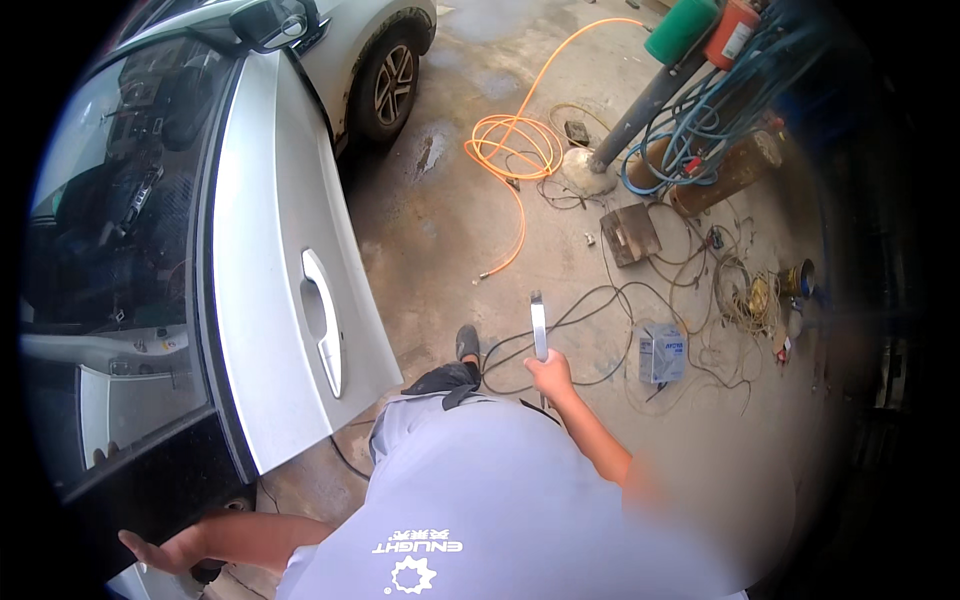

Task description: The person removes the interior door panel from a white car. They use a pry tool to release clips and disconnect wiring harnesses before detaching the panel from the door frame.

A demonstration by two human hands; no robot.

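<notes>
Right fingers [543, 367] clamped on silver flat bar [539, 330]; I read its long axis running forward from them, white car door [300, 190] leftward, nearer the loosely extended left hand [160, 553].

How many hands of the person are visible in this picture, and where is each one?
2. The right hand grips a silver tool in front of the body; the left hand is at lower left, by the car door. Neither is hidden.

Soft, even light brightens the door [290, 230] and floor [440, 210], while reflections streak the dark window [110, 230]. Edges bend toward a black rim, the far right is dim, and blur smears the shirt [490, 480] at lower right.
</notes>
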